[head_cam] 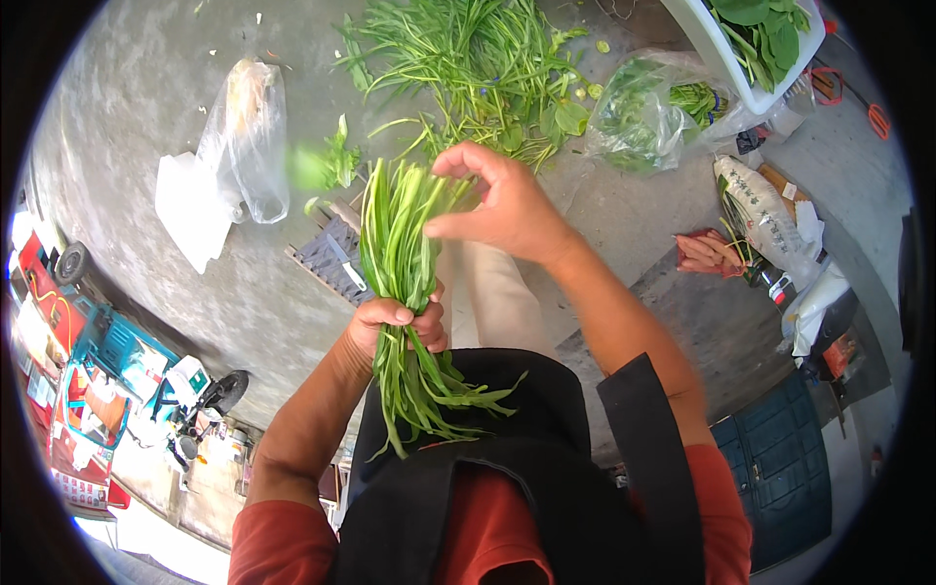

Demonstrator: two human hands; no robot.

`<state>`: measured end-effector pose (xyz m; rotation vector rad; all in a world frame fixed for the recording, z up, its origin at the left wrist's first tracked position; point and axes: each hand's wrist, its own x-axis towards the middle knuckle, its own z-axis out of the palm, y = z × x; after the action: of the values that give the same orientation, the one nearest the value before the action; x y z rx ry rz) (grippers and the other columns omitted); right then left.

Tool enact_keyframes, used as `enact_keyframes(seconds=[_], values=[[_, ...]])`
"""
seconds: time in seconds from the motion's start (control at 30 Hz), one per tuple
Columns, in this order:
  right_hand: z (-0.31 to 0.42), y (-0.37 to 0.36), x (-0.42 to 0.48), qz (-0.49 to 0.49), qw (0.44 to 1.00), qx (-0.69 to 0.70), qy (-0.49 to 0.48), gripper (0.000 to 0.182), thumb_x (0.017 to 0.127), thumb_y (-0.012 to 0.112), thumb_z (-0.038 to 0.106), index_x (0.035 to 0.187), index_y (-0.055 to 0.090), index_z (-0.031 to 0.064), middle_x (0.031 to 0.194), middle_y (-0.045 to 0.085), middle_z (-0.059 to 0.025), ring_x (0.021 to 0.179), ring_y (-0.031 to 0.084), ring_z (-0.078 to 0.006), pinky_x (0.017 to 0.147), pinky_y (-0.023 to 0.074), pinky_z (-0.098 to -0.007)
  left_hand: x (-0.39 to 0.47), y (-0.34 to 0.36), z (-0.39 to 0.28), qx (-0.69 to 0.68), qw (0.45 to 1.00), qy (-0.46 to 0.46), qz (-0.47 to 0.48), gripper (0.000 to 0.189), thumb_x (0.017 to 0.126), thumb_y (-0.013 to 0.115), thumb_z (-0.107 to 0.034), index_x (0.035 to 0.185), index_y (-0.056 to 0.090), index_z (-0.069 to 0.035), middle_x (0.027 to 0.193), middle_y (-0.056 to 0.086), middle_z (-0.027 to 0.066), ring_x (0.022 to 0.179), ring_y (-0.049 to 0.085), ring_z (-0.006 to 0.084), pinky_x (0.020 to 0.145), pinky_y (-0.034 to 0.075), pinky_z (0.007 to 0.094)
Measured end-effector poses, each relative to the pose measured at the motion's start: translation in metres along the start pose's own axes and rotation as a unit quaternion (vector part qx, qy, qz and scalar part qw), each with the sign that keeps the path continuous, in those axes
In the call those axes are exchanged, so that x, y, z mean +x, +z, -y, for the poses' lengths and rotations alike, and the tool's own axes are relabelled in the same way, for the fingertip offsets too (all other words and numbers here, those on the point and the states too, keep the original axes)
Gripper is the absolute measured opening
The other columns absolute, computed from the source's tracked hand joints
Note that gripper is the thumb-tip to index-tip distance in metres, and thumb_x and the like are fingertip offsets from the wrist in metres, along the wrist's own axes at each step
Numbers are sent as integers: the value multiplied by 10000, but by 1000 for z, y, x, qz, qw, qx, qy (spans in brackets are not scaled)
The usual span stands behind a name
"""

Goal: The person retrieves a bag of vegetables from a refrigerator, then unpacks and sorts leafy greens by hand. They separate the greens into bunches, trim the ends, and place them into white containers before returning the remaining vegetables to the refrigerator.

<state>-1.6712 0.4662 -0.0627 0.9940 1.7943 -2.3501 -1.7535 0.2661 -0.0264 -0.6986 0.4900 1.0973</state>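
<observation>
My left hand (402,325) is closed around the middle of a bunch of long leafy greens (398,241). The pale stem ends point away from me and the leaves hang toward my black apron (512,504). My right hand (490,201) is at the stem ends on the right side, with its thumb and fingers apart; whether its fingertips touch a stem is unclear. A large loose pile of the same kind of greens (468,66) lies on the concrete floor beyond my hands. A knife with a pale handle (345,262) rests on a dark, low surface (322,256) left of the bunch.
A clear plastic bag (252,146) and a white sheet (191,208) lie at the left. To the right are a bag of greens (636,110), a white plastic bin (731,55) of leaves, a red net bag of carrot-like roots (708,252) and a printed sack (760,205). A teal three-wheeled vehicle (124,344) stands far left.
</observation>
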Motion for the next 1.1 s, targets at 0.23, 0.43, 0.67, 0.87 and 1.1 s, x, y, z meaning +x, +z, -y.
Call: enact_keyframes(seconds=[0.23, 0.43, 0.67, 0.87, 1.1], values=[[-33, -25, 9, -128, 988, 51, 64, 77, 761, 607, -17, 832, 614, 12, 778, 614, -1, 637, 535, -28, 554, 432, -173, -3, -8, 2, -46, 999, 6, 23, 368, 634, 584, -204, 960, 463, -84, 561, 329, -8, 461, 291, 136, 534, 261, 302], [-53, -43, 6, -70, 939, -334, -51, 318, 695, 691, 60, 1007, 636, 77, 961, 619, -46, 916, 568, -132, 721, 460, -243, -2, -8, -2, -62, 998, 12, 31, 365, 633, 586, -200, 951, 450, -83, 566, 337, -2, 472, 302, 139, 537, 268, 306], [-8, 1, 13, 5, 984, -169, -59, 363, 662, 704, 94, 1008, 604, 49, 916, 626, -107, 813, 605, -206, 685, 466, -272, 4, -11, -2, -63, 996, -56, -11, 360, 616, 602, -180, 929, 463, -70, 575, 349, 17, 477, 310, 149, 526, 288, 300], [-16, -12, 22, -45, 970, -235, -35, 106, 723, 651, 111, 808, 648, 48, 709, 633, -105, 615, 599, -181, 550, 461, -276, 3, -2, 5, -21, 999, -19, -42, 359, 622, 605, -185, 923, 457, -59, 573, 363, 20, 471, 321, 148, 493, 279, 293], [-46, -36, 27, -73, 940, -251, -221, 318, 731, 667, 270, 981, 650, 74, 995, 634, -93, 868, 605, -190, 694, 468, -348, 7, -5, 8, -26, 998, -19, -46, 363, 623, 608, -188, 925, 456, -56, 558, 361, 25, 459, 322, 148, 492, 286, 296]])
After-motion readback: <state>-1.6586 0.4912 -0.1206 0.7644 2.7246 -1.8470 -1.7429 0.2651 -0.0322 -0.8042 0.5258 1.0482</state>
